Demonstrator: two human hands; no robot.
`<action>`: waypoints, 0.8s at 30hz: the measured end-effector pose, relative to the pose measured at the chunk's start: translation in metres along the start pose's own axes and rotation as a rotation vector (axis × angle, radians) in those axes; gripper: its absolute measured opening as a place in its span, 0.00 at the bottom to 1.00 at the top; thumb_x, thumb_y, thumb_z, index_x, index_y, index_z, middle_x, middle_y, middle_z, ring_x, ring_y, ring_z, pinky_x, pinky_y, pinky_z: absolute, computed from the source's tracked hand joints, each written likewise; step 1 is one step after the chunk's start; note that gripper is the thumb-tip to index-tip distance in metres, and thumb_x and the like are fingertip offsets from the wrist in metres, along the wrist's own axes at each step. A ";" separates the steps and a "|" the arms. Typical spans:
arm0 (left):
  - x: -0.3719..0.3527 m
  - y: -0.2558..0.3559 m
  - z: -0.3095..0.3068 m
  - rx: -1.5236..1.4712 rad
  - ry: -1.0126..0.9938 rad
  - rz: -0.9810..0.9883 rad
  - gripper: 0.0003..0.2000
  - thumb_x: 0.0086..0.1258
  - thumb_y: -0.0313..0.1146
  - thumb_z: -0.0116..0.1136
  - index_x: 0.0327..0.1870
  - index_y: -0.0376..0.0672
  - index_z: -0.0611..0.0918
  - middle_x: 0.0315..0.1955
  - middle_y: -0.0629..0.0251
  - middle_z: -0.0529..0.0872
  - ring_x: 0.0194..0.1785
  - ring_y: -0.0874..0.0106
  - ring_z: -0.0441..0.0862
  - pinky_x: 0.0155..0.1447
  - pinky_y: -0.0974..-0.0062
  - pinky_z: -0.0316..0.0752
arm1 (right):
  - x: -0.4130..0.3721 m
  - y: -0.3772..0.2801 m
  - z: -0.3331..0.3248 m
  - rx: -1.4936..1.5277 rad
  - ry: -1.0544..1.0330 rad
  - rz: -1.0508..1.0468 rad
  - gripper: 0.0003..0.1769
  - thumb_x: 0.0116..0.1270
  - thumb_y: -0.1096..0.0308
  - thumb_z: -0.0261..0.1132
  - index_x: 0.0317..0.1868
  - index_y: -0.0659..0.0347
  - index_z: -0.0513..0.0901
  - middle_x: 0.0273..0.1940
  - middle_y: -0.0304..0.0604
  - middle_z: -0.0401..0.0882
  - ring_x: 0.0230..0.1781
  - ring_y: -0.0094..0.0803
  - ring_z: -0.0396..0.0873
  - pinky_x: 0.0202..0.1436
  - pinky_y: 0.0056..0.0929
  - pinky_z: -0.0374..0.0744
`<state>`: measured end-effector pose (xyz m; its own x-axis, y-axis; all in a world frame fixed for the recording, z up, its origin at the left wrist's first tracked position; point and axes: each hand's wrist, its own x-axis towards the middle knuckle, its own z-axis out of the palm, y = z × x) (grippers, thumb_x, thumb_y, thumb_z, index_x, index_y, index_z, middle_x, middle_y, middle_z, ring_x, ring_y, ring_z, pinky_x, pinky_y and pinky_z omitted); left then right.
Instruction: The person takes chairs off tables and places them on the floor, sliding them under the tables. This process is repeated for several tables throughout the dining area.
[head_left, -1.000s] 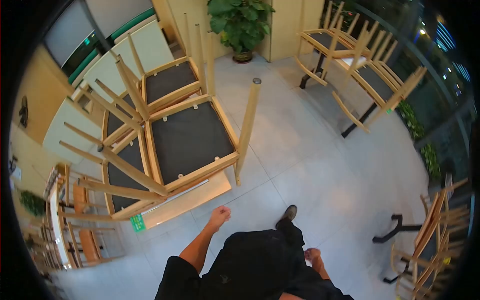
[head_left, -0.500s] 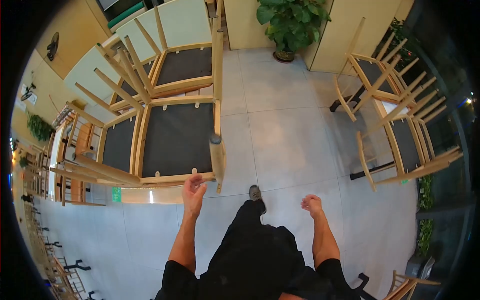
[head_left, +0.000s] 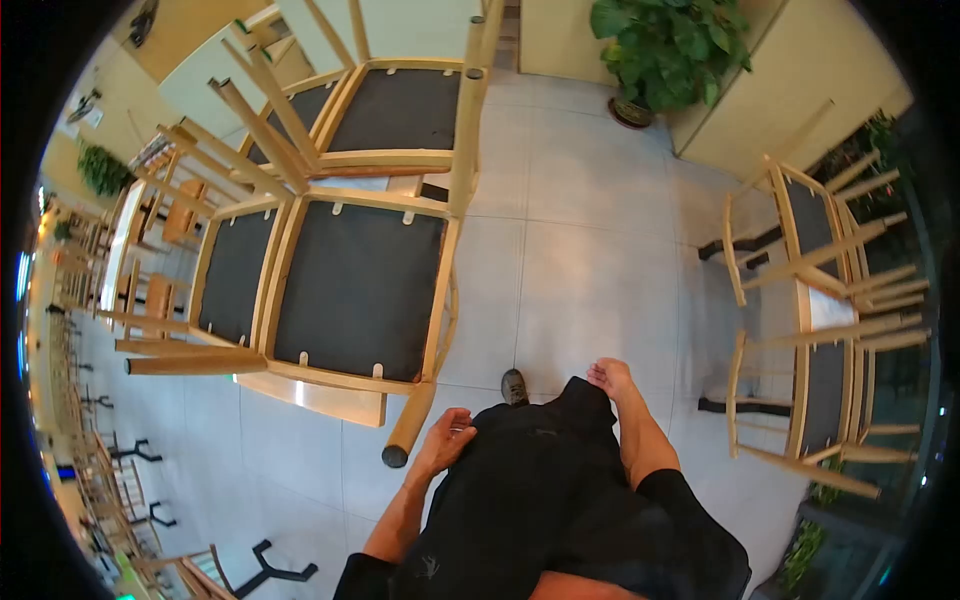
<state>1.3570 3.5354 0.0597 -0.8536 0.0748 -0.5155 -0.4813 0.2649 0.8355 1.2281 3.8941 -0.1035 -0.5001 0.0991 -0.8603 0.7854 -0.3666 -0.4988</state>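
Observation:
My left hand (head_left: 447, 440) hangs beside my black clothing, its fingers loosely bent and apart, holding nothing. Nearest to it is the rounded leg end of an upturned wooden chair (head_left: 360, 290) with a dark seat underside, a short gap away. That chair rests on a table (head_left: 330, 397) whose edge shows below it. My right hand (head_left: 612, 378) is in front of my right thigh, fingers slightly curled with nothing in them. One shoe (head_left: 514, 387) shows on the floor between my hands.
More upturned chairs (head_left: 395, 110) lie on the left table; others (head_left: 820, 390) are stacked on a table at the right. Grey floor tiles (head_left: 575, 280) run between them. A potted plant (head_left: 670, 50) stands at the far wall. A dark table foot (head_left: 268, 573) is at lower left.
I have moved forward and the view has turned slightly. My left hand has come away from the chair edge toward my body. The right-hand chairs appear nearer and lower.

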 end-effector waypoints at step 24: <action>0.222 0.278 -0.040 0.233 1.123 0.436 0.43 0.41 0.36 0.70 0.61 0.40 0.59 0.57 0.52 0.61 0.61 0.57 0.57 0.64 0.64 0.54 | 0.177 -0.231 0.180 -0.713 -0.648 0.073 0.06 0.56 0.70 0.55 0.24 0.62 0.70 0.24 0.46 0.72 0.24 0.39 0.76 0.31 0.41 0.79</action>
<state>1.0252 3.5877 0.1851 -0.6870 -0.6396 0.3448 -0.1640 0.5988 0.7839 0.8925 3.8302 -0.1210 -0.3776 -0.5094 -0.7733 0.7527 0.3175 -0.5767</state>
